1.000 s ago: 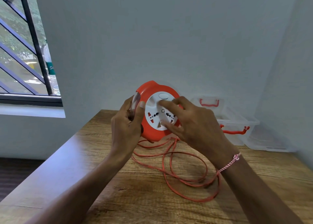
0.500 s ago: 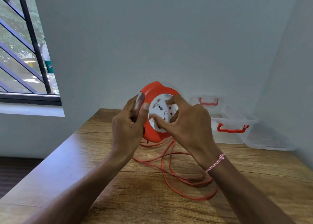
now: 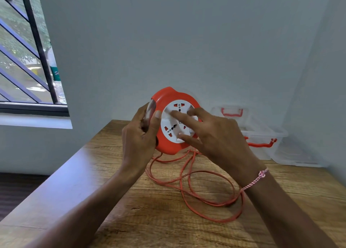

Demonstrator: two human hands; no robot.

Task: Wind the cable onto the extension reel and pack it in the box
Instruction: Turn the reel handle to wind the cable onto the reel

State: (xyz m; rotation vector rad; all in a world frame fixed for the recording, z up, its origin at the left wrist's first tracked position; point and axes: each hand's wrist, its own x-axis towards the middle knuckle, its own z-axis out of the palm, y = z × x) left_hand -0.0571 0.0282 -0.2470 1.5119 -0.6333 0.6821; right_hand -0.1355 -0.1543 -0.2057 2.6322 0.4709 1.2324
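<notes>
An orange extension reel [image 3: 168, 97] with a white socket disc [image 3: 173, 120] is held upright above the wooden table [image 3: 142, 216]. My left hand [image 3: 139, 135] grips the reel's left edge, thumb on the front rim. My right hand [image 3: 211, 135] has its fingers spread on the white disc, fingertips pressing it. Loose orange cable [image 3: 206, 191] hangs from the reel's underside and lies in loops on the table below my right wrist. The clear plastic box [image 3: 262, 133] with orange latches stands open at the back right corner.
The box's clear lid [image 3: 295, 156] lies flat beside it against the right wall. A barred window [image 3: 28, 60] is at the left, with its sill beyond the table's left edge. The grey wall runs behind the table.
My right hand's fingers have shifted around the white disc, and the socket pattern has turned. The loose cable loops have shifted slightly. My left hand keeps its grip.
</notes>
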